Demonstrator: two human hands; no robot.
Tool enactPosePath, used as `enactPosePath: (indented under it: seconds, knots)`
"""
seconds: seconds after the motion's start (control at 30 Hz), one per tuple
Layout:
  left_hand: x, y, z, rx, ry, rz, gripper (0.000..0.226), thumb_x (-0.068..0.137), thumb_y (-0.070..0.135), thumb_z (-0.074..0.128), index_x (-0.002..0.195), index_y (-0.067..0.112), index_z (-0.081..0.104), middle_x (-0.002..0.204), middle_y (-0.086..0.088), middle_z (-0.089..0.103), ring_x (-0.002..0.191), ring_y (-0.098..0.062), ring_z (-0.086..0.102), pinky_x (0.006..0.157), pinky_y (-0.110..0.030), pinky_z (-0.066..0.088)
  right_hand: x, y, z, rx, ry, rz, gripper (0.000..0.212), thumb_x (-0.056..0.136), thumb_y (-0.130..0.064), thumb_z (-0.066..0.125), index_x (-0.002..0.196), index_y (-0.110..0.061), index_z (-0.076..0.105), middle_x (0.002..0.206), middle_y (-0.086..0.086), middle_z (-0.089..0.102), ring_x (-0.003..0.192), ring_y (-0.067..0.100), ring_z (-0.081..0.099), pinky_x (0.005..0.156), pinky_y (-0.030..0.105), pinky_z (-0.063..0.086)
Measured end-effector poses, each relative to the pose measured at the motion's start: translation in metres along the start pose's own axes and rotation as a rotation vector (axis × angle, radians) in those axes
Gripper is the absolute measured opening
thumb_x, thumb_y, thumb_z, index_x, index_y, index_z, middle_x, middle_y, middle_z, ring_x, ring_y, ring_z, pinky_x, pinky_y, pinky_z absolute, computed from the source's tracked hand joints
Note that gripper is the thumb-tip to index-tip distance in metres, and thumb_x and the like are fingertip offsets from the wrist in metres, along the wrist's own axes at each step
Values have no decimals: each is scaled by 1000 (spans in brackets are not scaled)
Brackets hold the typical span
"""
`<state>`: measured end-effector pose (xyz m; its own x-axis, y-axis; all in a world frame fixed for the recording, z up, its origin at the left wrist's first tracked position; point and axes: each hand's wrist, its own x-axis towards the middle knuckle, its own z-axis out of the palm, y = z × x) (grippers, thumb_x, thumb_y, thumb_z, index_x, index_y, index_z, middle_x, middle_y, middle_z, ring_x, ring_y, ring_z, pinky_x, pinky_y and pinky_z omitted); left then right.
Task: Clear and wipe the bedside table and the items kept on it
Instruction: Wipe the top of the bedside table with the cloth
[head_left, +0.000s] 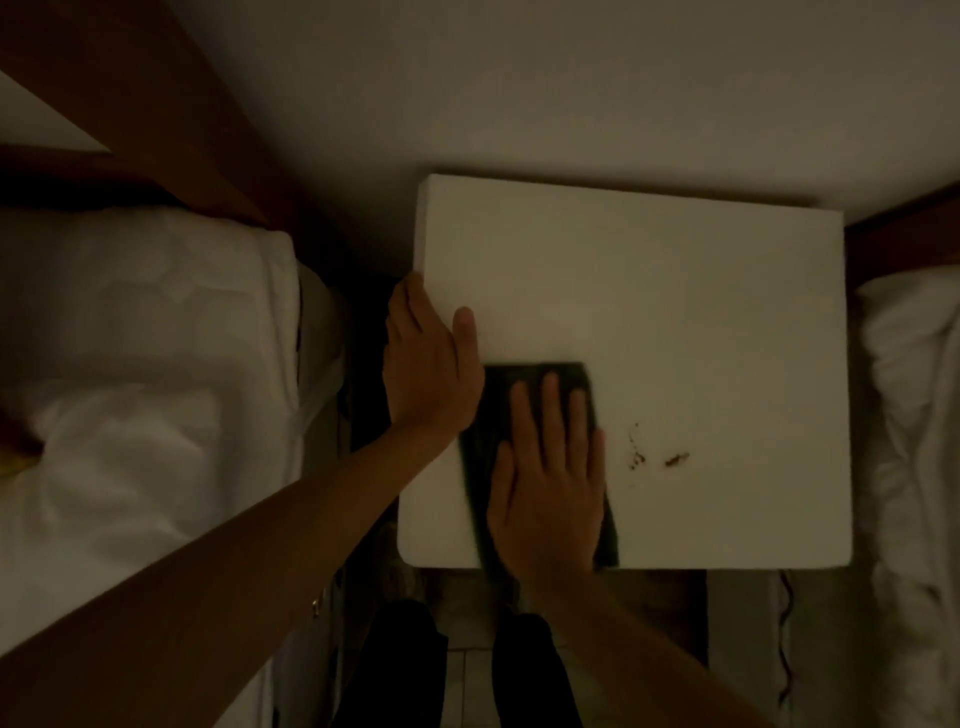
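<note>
White and square, the bedside table (649, 291) stands against the wall between 2 beds, its top bare except for a dark cloth (488, 415) near the front left corner and a few brown crumbs (657, 457) just to the cloth's right. The right hand (548, 478) lies flat on the cloth, fingers straight and together, pressing rather than gripping. The left hand (426, 358) rests open against the table's left edge, thumb on top, apparently steadying it.

The risk lies in those crumbs: a sideways sweep could push them off the right or front edge onto the floor, or toward the white bedding (909, 395) on the right. A flat palm could also slide over the cloth and smear the mess.
</note>
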<state>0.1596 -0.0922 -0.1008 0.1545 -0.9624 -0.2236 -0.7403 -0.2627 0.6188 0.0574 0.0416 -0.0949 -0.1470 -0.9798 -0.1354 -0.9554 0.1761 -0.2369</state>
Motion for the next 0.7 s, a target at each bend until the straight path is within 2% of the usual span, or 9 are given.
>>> enactPosePath:
  seconds: [0.13,0.2,0.27,0.37,0.43,0.53,0.7]
  knots:
    - [-2,1,-1,45,20,26,72,100,53,15,155,7,14,161,-15,20,142,-32,32,114,-53,34,-6,4,0,-37,-48,-184,57,106,-39,26,161,-27,15,169,1,10,156,25,6,124,51,11]
    - [-2,3,-4,172,15,114,71,101,51,9,156,6,13,163,-15,16,149,-29,21,122,-54,17,15,7,-3,-27,-64,-257,58,106,-40,23,161,-24,16,169,1,11,156,25,5,123,53,13]
    - [-6,5,-5,341,-22,286,70,102,48,4,156,5,13,165,-13,12,153,-25,10,124,-51,3,46,13,-5,-57,-68,-328,60,104,-42,20,161,-22,14,169,2,11,156,25,3,123,54,14]
    - [-2,7,1,432,-69,415,70,102,46,4,156,3,15,165,-14,12,153,-24,7,124,-46,6,111,19,-10,-70,-23,-357,62,102,-44,24,160,-25,15,168,0,15,155,25,7,124,52,12]
    - [3,9,6,486,-79,460,67,103,45,11,156,3,12,165,-15,10,153,-25,6,124,-45,8,154,27,-17,-36,8,-271,58,104,-40,19,160,-25,17,168,1,17,155,24,9,124,51,12]
    - [14,22,20,560,-124,594,68,102,42,22,157,4,7,166,-14,5,153,-25,3,125,-43,5,190,45,-27,26,75,-17,58,105,-38,16,160,-22,16,168,2,16,155,23,10,125,48,10]
    - [23,44,40,578,-56,527,69,100,44,23,157,7,9,166,-12,7,153,-27,5,124,-50,7,155,85,-34,62,192,451,61,105,-41,15,161,-18,12,168,4,12,155,25,7,124,50,9]
